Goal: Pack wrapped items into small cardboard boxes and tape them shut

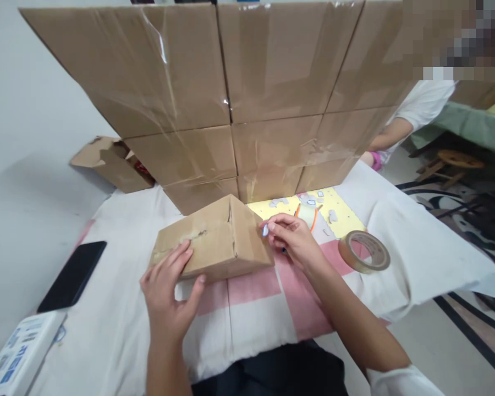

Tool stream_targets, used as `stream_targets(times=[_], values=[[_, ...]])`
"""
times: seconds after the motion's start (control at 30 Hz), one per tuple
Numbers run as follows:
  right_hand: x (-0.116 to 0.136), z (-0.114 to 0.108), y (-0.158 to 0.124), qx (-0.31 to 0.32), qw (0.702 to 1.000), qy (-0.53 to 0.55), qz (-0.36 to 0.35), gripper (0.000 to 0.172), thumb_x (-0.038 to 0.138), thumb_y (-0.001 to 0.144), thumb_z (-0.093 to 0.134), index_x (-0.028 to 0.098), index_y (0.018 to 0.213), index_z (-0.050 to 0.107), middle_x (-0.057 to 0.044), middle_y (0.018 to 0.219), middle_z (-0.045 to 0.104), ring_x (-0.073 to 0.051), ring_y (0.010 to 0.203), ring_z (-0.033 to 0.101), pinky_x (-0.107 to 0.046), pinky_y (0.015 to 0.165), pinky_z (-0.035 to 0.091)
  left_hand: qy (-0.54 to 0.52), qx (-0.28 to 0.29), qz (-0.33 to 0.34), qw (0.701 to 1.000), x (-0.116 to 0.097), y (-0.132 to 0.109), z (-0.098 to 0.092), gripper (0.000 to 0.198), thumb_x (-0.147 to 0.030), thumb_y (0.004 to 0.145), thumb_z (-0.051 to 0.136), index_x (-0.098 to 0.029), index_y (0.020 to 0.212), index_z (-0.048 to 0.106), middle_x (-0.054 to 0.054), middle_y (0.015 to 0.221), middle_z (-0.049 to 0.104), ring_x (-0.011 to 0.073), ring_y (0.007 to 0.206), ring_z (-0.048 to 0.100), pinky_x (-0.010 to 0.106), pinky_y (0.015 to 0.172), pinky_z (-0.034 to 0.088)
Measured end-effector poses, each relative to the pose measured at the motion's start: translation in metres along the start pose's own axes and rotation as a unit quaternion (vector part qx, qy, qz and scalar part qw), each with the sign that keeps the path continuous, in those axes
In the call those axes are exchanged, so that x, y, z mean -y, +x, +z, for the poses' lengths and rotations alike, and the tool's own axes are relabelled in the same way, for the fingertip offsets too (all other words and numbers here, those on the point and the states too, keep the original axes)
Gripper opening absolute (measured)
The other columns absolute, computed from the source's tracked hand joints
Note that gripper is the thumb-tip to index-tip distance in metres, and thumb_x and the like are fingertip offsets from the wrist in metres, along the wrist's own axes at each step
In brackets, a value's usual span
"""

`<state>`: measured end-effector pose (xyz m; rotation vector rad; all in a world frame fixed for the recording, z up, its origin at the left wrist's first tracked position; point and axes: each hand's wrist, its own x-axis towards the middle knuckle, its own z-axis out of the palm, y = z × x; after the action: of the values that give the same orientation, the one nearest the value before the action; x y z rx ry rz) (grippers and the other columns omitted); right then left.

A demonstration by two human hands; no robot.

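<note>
A closed cardboard box [212, 236] lies on the cloth-covered table in front of me, its right end face turned partly toward me. My left hand [169, 286] grips its left part, fingers spread over the top and thumb at the near lower edge. Beside the box's right end, my right hand [291, 236] is closed in a pinch on a small white sticker-like piece with a blue edge [265, 230]. Whether the piece touches the box I cannot tell. Behind my right hand stands a pale tape roll with orange edges [308, 214], partly hidden.
Stacked cardboard boxes [272, 143] wall off the back. A brown tape roll [363, 252] lies right, near paper scraps [332, 215] on a yellow sheet [346, 212]. At left are a black phone [73, 276], a white carton [20, 355] and an open box [115, 168]. Another person's arm [391, 133] shows behind.
</note>
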<state>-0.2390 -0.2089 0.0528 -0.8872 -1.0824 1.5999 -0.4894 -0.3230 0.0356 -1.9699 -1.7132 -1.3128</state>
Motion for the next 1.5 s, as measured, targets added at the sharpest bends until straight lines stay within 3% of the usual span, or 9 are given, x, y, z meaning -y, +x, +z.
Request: stream_targets(times=[0.07, 0.17, 0.27, 0.4, 0.57, 0.73, 1.23, 1.4, 1.5], values=[[-0.002, 0.0, -0.001, 0.006, 1.0, 0.001, -0.017, 0.015, 0.035, 0.074, 0.083, 0.022, 0.074, 0.075, -0.003, 0.095, 0.066, -0.011, 0.07, 0.053, -0.026, 0.056, 0.034, 0.001, -0.001, -0.007, 1.0, -0.001, -0.001, 0.001, 0.044, -0.026, 0.087, 0.068, -0.025, 0.13, 0.059, 0.014, 0.134, 0.067, 0.0324, 0.123, 0.062, 0.05, 0.105, 0.038], [-0.006, 0.003, -0.002, 0.009, 1.0, 0.015, -0.023, 0.013, 0.033, 0.073, 0.082, 0.023, 0.07, 0.075, -0.003, 0.107, 0.061, -0.017, 0.093, 0.058, -0.03, 0.079, 0.045, 0.009, 0.0, -0.013, 1.0, 0.0, -0.002, 0.002, 0.046, -0.026, 0.086, 0.068, -0.025, 0.131, 0.059, 0.014, 0.134, 0.067, 0.0328, 0.124, 0.062, 0.052, 0.106, 0.037], [-0.01, 0.006, -0.001, -0.002, 0.999, 0.032, -0.001, 0.012, 0.034, 0.075, 0.08, 0.025, 0.07, 0.074, -0.003, 0.117, 0.059, -0.023, 0.113, 0.055, -0.035, 0.096, 0.043, 0.019, 0.003, -0.014, 1.0, 0.0, -0.004, 0.002, 0.047, -0.026, 0.086, 0.069, -0.026, 0.132, 0.059, 0.013, 0.134, 0.067, 0.0331, 0.124, 0.061, 0.054, 0.107, 0.037], [-0.013, 0.011, 0.001, 0.002, 0.999, 0.028, 0.016, 0.015, 0.037, 0.076, 0.079, 0.026, 0.069, 0.072, -0.004, 0.128, 0.059, -0.028, 0.14, 0.039, -0.041, 0.11, 0.035, 0.019, 0.007, -0.025, 0.999, -0.003, -0.005, 0.003, 0.05, -0.025, 0.087, 0.067, -0.026, 0.135, 0.056, 0.014, 0.138, 0.064, 0.0338, 0.127, 0.06, 0.057, 0.108, 0.037], [-0.015, 0.016, 0.0, 0.005, 0.999, 0.025, 0.041, 0.016, 0.036, 0.075, 0.079, 0.026, 0.067, 0.07, -0.004, 0.132, 0.06, -0.029, 0.151, 0.025, -0.044, 0.115, 0.029, 0.031, 0.009, -0.021, 0.999, -0.008, -0.005, 0.004, 0.051, -0.025, 0.085, 0.069, -0.028, 0.135, 0.057, 0.011, 0.138, 0.065, 0.034, 0.127, 0.06, 0.058, 0.109, 0.037], [-0.014, 0.017, -0.002, -0.011, 0.998, 0.031, 0.055, 0.017, 0.037, 0.075, 0.079, 0.025, 0.067, 0.07, -0.001, 0.145, 0.052, -0.031, 0.149, 0.028, -0.043, 0.111, 0.033, 0.033, 0.015, -0.019, 0.999, -0.01, -0.004, 0.005, 0.051, -0.025, 0.086, 0.068, -0.029, 0.136, 0.056, 0.011, 0.139, 0.064, 0.0342, 0.128, 0.059, 0.057, 0.109, 0.037], [-0.017, 0.016, -0.004, -0.029, 0.997, 0.033, 0.059, 0.024, 0.036, 0.071, 0.08, 0.021, 0.061, 0.064, -0.002, 0.143, 0.05, -0.029, 0.141, 0.038, -0.039, 0.106, 0.033, 0.042, 0.021, -0.008, 0.999, -0.014, -0.003, 0.005, 0.05, -0.025, 0.085, 0.069, -0.028, 0.133, 0.057, 0.012, 0.136, 0.065, 0.0341, 0.126, 0.06, 0.055, 0.107, 0.038], [-0.018, 0.017, -0.006, -0.017, 0.998, 0.051, 0.036, 0.039, 0.038, 0.069, 0.083, 0.02, 0.065, 0.048, -0.001, 0.119, 0.057, -0.021, 0.107, 0.056, -0.032, 0.085, 0.042, 0.028, 0.016, -0.017, 0.999, -0.014, -0.003, 0.006, 0.048, -0.025, 0.085, 0.067, -0.028, 0.132, 0.057, 0.011, 0.136, 0.065, 0.0337, 0.127, 0.059, 0.055, 0.109, 0.037], [-0.02, 0.016, -0.007, 0.004, 0.998, 0.061, 0.028, 0.036, 0.038, 0.071, 0.082, 0.025, 0.081, 0.05, 0.001, 0.102, 0.056, -0.016, 0.086, 0.055, -0.028, 0.072, 0.043, 0.017, 0.01, -0.01, 1.0, -0.012, -0.002, 0.006, 0.048, -0.026, 0.085, 0.067, -0.027, 0.131, 0.057, 0.012, 0.135, 0.065, 0.0339, 0.127, 0.059, 0.056, 0.109, 0.037]])
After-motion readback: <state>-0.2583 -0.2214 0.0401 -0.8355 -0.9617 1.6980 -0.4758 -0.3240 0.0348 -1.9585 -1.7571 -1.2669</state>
